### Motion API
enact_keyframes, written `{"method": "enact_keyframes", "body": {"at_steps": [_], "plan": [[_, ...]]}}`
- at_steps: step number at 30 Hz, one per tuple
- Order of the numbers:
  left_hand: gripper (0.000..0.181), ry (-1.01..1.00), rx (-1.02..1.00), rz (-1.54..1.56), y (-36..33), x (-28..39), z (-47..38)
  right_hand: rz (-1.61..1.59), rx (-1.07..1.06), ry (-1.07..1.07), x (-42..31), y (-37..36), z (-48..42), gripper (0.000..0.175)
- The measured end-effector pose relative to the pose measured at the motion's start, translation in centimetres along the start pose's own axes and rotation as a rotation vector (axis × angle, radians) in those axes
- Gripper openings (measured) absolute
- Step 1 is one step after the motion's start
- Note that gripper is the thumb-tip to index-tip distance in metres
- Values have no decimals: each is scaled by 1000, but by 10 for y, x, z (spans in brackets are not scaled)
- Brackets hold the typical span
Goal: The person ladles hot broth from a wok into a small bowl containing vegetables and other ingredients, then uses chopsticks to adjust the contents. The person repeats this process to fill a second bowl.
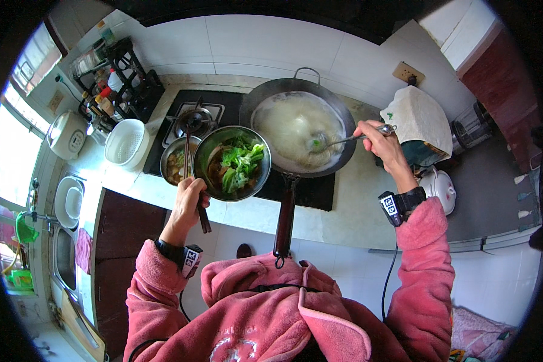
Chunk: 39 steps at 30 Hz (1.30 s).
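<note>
My left hand (190,199) grips a metal bowl (268,174) by its rim together with a pair of dark chopsticks (187,156). Cooked leafy greens (240,165) lie in this bowl over brown liquid. My right hand (382,142) is closed around the handle of a metal ladle (346,139), whose head dips into the wok. The wok (253,97) holds cloudy, steaming liquid (289,117) with what look like pale noodles; a bit of green shows at the ladle's head. Behind the held bowl, a second metal bowl (165,169) with food in broth is partly hidden.
The wok's dark handle (285,217) points towards me. At the left are a free gas burner (194,121), a white colander (125,142), a rice cooker (68,135) and a bottle rack (126,77). A cloth-covered appliance (416,120) and a white kettle (439,188) stand at the right.
</note>
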<state>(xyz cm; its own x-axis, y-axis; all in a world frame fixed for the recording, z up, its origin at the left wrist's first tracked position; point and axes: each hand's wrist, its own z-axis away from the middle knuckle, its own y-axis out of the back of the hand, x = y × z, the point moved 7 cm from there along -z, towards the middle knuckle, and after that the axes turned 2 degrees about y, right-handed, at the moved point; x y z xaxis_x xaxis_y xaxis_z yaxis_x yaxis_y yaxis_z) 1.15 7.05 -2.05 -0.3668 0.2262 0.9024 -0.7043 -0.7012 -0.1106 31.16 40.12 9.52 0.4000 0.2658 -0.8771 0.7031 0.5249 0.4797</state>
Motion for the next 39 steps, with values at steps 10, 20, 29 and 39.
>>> {"method": "enact_keyframes", "body": {"at_steps": [10, 20, 29, 39], "plan": [[14, 40, 3, -1, -2, -1, -2, -137, 23, -118, 19, 6, 5, 28], [12, 46, 9, 74, -8, 2, -2, -248, 62, -110, 16, 23, 18, 24], [13, 66, -7, 81, -8, -4, -6, -262, 59, -65, -1, 28, 23, 24], [12, -15, -43, -34, -12, 2, -4, -246, 59, -11, -26, 36, 24, 25]]}}
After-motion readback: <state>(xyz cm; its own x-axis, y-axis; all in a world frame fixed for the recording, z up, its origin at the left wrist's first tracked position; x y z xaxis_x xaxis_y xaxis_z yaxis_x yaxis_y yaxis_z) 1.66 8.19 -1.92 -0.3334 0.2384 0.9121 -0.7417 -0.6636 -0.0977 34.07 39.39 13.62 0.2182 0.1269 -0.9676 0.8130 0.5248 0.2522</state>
